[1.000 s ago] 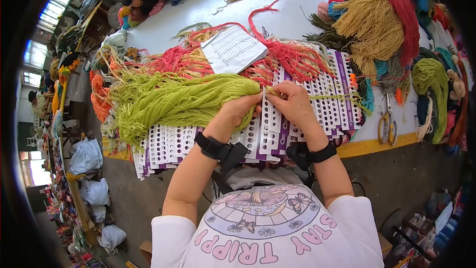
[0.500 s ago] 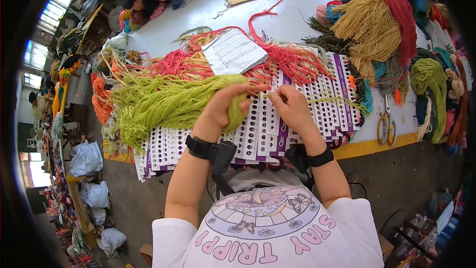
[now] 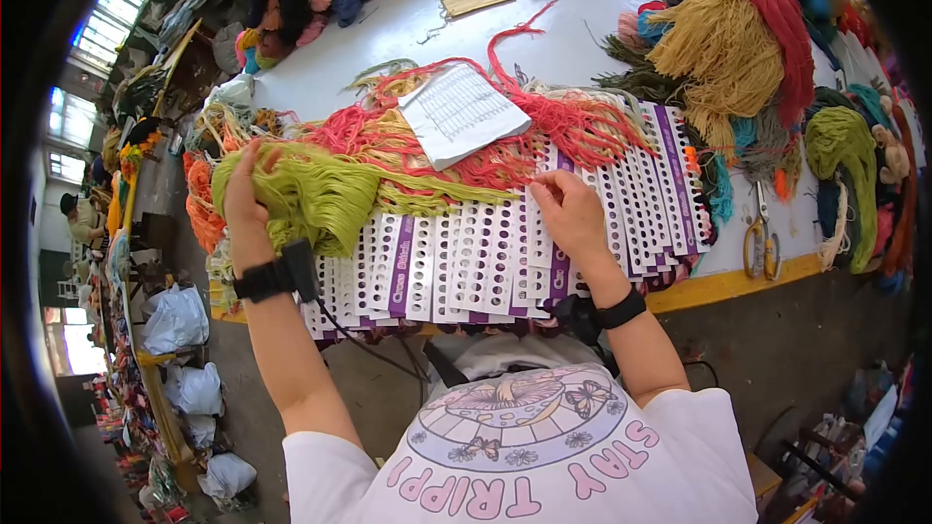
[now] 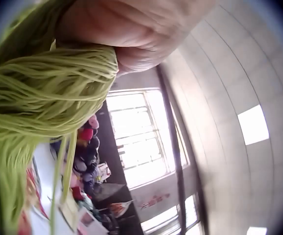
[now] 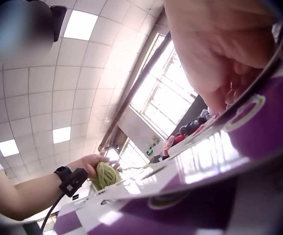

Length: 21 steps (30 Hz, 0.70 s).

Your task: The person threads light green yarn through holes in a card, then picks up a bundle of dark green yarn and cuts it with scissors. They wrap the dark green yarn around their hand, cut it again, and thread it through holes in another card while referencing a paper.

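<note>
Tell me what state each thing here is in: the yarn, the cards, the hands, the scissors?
Left hand: raised, gripping the green yarn.
Green yarn: bunched in the grip, strands trailing right.
Right hand: resting on the cards, fingers curled at a strand.
Punched cards: overlapping, lying flat.
Scissors: lying flat, untouched.
Paper sheet: lying on red yarn.

We see yellow-handled scissors (image 3: 758, 233) on the desk (image 3: 573, 39), a printed paper sheet (image 3: 464, 113) lying atop red yarn (image 3: 573, 121), and a mustard yarn bundle (image 3: 723, 49) beyond.
</note>
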Tool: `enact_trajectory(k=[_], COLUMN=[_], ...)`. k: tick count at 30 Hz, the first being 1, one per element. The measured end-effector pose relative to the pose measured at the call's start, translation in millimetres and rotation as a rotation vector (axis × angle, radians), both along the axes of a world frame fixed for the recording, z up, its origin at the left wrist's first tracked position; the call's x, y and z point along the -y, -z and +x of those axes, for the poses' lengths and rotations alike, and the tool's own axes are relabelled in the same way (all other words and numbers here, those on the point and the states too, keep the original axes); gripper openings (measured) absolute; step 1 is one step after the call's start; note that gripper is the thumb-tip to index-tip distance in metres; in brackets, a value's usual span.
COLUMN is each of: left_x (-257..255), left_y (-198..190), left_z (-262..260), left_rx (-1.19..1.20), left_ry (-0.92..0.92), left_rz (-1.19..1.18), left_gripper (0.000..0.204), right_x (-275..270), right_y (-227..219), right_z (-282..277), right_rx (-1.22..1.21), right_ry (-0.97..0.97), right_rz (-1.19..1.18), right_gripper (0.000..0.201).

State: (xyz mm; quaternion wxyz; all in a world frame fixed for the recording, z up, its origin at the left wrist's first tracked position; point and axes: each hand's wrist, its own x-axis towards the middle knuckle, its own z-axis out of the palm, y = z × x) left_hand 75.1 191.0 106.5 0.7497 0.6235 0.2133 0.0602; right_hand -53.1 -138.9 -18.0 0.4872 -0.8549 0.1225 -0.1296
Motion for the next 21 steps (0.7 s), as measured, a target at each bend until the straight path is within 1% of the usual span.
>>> enact_trajectory(k=[1,2,4,5,6,8,9,11,14,16,17,20,21], left_x=[4,12,64,89,112,143,151,160,156,153,153,156,156], left_y=[4,9,15,15,17,32,31,26,26,26,26,34,35], left_z=[-3,-10,-43,-56,-67,-79,-83,-89,-89,-88,-88,-90,-90], left_rx=[-0.032,-0.067,-0.012,0.004,0.021,0.008,-0.02,-0.077,-0.08,-0.053,-0.041,0.023,0.008], left_ry=[0.156,0.307,0.712,0.849,0.992,1.045,1.03,0.993,0.971,1.006,1.026,1.006,0.997], left_rz=[0.055,0.11,0.013,-0.046,-0.109,-0.388,-0.407,-0.444,-0.47,-0.388,-0.346,-0.343,-0.337], left_gripper=[0.032,0.035,0.033,0.036,0.04,0.046,0.044,0.041,0.04,0.041,0.041,0.036,0.036], right_x=[-1,-3,-9,-17,-25,-35,-39,-38,-37,-37,-36,-34,-34], right_y=[-5,-10,-23,-31,-42,-62,-60,-58,-57,-61,-61,-61,-61], right_z=[1,0,2,3,1,-3,-2,-2,-4,-7,-8,-7,-7], right_rx=[-0.014,0.013,0.073,0.133,0.079,-0.023,0.01,-0.006,0.01,0.046,0.041,0.044,0.054], right_ry=[-0.023,-0.067,-0.162,-0.224,-0.243,-0.266,-0.256,-0.229,-0.211,-0.19,-0.199,-0.215,-0.212], right_rz=[0.021,0.112,0.291,0.441,0.568,0.815,0.838,0.872,0.921,0.939,0.928,0.888,0.869], right_gripper=[0.016,0.015,0.016,0.019,0.018,0.017,0.018,0.018,0.017,0.016,0.016,0.015,0.015])
